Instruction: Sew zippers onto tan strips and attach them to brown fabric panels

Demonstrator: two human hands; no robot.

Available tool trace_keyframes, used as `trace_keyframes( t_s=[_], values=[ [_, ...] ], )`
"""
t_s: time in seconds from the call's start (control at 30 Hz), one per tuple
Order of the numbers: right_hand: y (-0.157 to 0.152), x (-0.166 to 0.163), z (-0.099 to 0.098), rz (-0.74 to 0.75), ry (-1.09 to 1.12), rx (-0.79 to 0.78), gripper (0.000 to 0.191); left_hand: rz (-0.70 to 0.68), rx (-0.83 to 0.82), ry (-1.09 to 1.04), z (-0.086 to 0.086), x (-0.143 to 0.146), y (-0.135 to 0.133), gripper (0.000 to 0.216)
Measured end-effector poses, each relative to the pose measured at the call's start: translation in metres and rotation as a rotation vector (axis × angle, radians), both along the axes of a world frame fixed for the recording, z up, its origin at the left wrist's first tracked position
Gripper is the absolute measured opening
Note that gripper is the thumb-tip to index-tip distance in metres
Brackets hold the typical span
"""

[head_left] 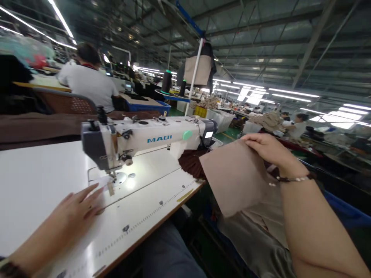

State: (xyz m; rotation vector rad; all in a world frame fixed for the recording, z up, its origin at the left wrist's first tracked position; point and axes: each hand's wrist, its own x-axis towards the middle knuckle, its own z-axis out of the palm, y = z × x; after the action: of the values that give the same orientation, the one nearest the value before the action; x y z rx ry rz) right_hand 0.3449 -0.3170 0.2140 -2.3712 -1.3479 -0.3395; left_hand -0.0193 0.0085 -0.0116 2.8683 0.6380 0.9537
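Observation:
My right hand pinches the top edge of a tan fabric piece, which hangs off the right end of the table above a pile of similar cloth. My left hand lies flat on the white sewing table, fingers stretched toward the presser foot of the white sewing machine. A small pale strip sits just beyond the fingertips under the needle. A dark brown fabric lies bunched at the machine's right end.
A person in a white shirt sits with their back to me at the station ahead. Black thread cones stand on a rack behind the machine. Other workers and fabric piles fill the right background. A ruler strip runs along the table's front edge.

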Motion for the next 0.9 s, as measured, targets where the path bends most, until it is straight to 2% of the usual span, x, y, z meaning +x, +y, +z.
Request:
trace_keyframes(
  t_s=[0.1, 0.2, 0.27, 0.33, 0.4, 0.47, 0.53, 0.6, 0.63, 0.7, 0.77, 0.8, 0.87, 0.9],
  values=[
    [0.066, -0.021, -0.02, 0.357, 0.121, -0.191, 0.024, -0.172, 0.12, 0.049, 0.036, -0.007, -0.043, 0.023],
    [0.125, -0.049, -0.045, 0.597, 0.138, -0.268, 0.024, -0.361, 0.171, 0.05, 0.063, -0.002, -0.093, 0.028],
    [0.148, -0.065, -0.053, 0.676, 0.154, -0.233, 0.024, -0.288, 0.083, -0.013, 0.064, 0.005, -0.112, 0.019],
    [0.154, -0.073, -0.052, 0.737, 0.211, -0.137, 0.022, -0.137, -0.076, -0.127, 0.057, 0.011, -0.117, 0.014],
    [0.151, -0.075, -0.046, 0.817, 0.297, 0.019, 0.02, 0.007, -0.21, -0.25, 0.05, 0.013, -0.113, 0.032],
    [0.145, -0.073, -0.043, 0.93, 0.41, 0.204, 0.019, 0.094, -0.259, -0.32, 0.049, 0.015, -0.109, 0.056],
    [0.141, -0.07, -0.05, 1.067, 0.549, 0.394, 0.018, 0.086, -0.212, -0.297, 0.052, 0.016, -0.108, 0.067],
    [0.141, -0.066, -0.067, 1.151, 0.677, 0.492, 0.015, 0.006, -0.1, -0.215, 0.054, 0.016, -0.11, 0.058],
    [0.142, -0.063, -0.079, 1.163, 0.714, 0.487, 0.015, -0.051, -0.043, -0.159, 0.051, 0.015, -0.11, 0.053],
    [0.144, -0.058, -0.105, 1.119, 0.695, 0.344, 0.02, -0.152, 0.038, -0.038, 0.035, 0.014, -0.108, 0.051],
    [0.144, -0.055, -0.13, 0.967, 0.549, 0.115, 0.025, -0.209, 0.063, 0.082, 0.007, 0.014, -0.098, 0.05],
    [0.143, -0.055, -0.141, 0.831, 0.435, 0.032, 0.027, -0.237, 0.087, 0.122, -0.008, 0.015, -0.092, 0.05],
    [0.139, -0.064, -0.157, 0.64, 0.359, 0.022, 0.028, -0.256, 0.071, 0.174, -0.036, 0.023, -0.08, 0.046],
    [0.137, -0.072, -0.163, 0.611, 0.346, 0.021, 0.027, -0.233, 0.021, 0.192, -0.046, 0.029, -0.075, 0.044]
  ],
)
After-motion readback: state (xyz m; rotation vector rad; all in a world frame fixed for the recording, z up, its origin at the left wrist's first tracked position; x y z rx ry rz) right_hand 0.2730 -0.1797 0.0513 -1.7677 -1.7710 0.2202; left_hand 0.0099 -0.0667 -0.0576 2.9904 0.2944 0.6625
